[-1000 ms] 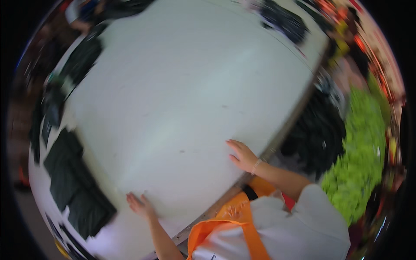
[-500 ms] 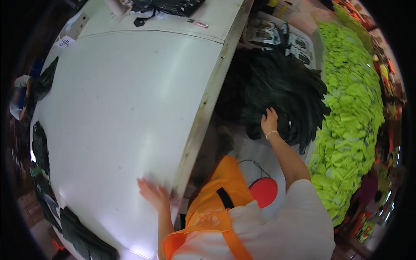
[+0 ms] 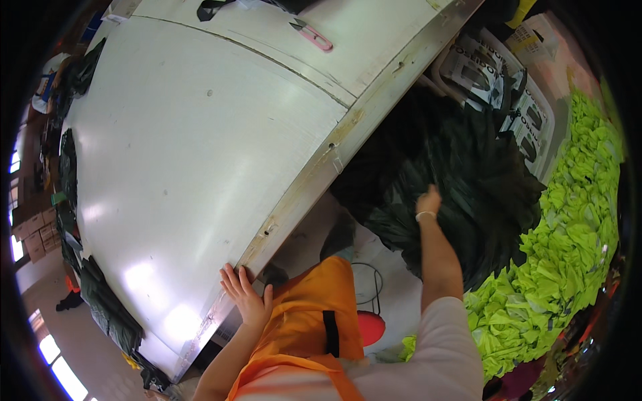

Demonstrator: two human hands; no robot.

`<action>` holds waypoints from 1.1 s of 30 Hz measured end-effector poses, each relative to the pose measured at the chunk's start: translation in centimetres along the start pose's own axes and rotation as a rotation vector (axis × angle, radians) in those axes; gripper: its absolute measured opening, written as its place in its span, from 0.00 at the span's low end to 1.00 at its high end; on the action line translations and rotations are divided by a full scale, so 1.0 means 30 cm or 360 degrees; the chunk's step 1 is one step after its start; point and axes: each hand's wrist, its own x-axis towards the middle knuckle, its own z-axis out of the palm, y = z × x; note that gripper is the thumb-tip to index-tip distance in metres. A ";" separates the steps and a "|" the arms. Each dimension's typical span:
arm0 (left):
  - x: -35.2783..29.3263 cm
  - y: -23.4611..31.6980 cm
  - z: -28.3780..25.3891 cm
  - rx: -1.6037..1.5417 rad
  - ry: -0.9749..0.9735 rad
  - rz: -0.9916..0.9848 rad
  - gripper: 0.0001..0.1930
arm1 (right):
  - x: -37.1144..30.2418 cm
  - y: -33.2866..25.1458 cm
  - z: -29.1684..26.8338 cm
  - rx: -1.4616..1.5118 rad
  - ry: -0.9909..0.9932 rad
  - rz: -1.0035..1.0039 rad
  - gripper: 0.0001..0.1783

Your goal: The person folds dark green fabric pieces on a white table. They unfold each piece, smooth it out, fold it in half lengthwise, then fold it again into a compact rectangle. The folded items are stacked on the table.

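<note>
My left hand (image 3: 246,295) rests on the near edge of a large white table (image 3: 200,147), fingers spread and nothing in them. On the right, my right hand (image 3: 429,202) reaches into a heap of dark, blackish-green cloth pieces (image 3: 478,180), stacked in a fan-like swirl. Its fingers are curled closed on the cloth at the heap's near left side; some blur hides exactly how much they grip. Pink-handled thread snips (image 3: 314,35) lie on the far part of the table, apart from both hands.
Behind the heap stands a pale bin (image 3: 559,137) with printed packages (image 3: 473,72). A big mound of lime-yellow cloth (image 3: 528,301) spreads along the right. Below are a red round seat (image 3: 370,327) and a thin wire loop. Dark folded garments (image 3: 110,304) line the table's left edge.
My view has turned and shifted. My left hand has gone from the tabletop to its edge. My right hand's fingers, loosely extended on the heap before, are now curled in.
</note>
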 end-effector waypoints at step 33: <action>-0.685 -1.418 -0.268 -0.4118 0.1582 -0.0918 0.42 | -2.086 -1.164 0.065 -0.0089 -0.1474 -0.2847 0.35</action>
